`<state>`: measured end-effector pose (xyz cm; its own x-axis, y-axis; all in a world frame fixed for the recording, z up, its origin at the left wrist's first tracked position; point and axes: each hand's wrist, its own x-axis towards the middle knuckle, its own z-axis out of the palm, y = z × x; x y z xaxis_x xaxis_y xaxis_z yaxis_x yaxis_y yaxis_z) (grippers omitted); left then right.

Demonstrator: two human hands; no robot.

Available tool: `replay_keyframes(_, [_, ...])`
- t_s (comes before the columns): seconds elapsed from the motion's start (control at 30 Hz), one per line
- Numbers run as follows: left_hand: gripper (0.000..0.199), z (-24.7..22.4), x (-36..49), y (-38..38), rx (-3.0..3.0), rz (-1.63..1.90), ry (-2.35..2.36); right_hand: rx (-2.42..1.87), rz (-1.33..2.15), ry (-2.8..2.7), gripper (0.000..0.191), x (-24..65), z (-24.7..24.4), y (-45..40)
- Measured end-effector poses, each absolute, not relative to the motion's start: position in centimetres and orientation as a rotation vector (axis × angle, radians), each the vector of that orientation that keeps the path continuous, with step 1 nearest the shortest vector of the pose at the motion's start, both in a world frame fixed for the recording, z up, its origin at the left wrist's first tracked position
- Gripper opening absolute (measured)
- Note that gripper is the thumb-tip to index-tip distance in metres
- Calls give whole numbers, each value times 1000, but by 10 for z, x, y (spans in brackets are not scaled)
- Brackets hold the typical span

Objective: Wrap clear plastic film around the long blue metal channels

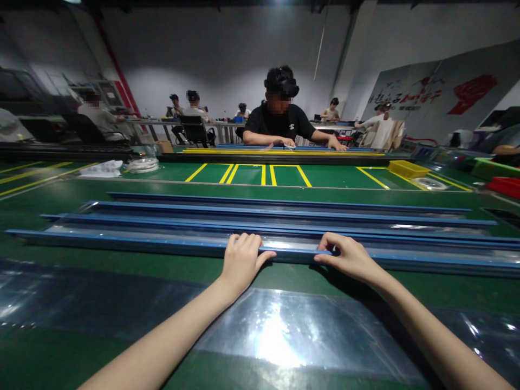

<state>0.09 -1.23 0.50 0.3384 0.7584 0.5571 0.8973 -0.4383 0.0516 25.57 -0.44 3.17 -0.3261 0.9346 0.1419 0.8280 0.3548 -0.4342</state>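
A long blue channel strip (pixel 130 245) lies across the green table in front of me, with clear plastic film along its inner side. My left hand (pixel 242 264) is closed over its near edge, fingers on the far side and thumb along the top. To the right, my right hand (pixel 348 259) pinches the same edge between thumb and fingers. More blue strips (pixel 284 205) run parallel just beyond. Nearer to me, under my forearms, a wide band of clear plastic film (pixel 170 303) lies flat and reflects the light.
Across the green table (pixel 162 187), marked with yellow tape, a co-worker (pixel 280 116) handles long strips. A yellow tray (pixel 408 169) and a red bin (pixel 504 187) stand at the right. A white coil (pixel 142 165) and crumpled white material (pixel 101 169) lie at the left.
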Motion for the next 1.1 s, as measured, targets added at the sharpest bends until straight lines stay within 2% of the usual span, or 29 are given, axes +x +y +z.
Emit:
replay_keyframes(0.57, [35, 5, 2, -14, -2255, -698, -1509, -1571, 394, -2252, 23, 255, 32, -5])
replay_keyframes(1.1, [38, 4, 1, -13, -2227, -599, -1408, -1586, 109, -2333, 32, 252, 31, -10])
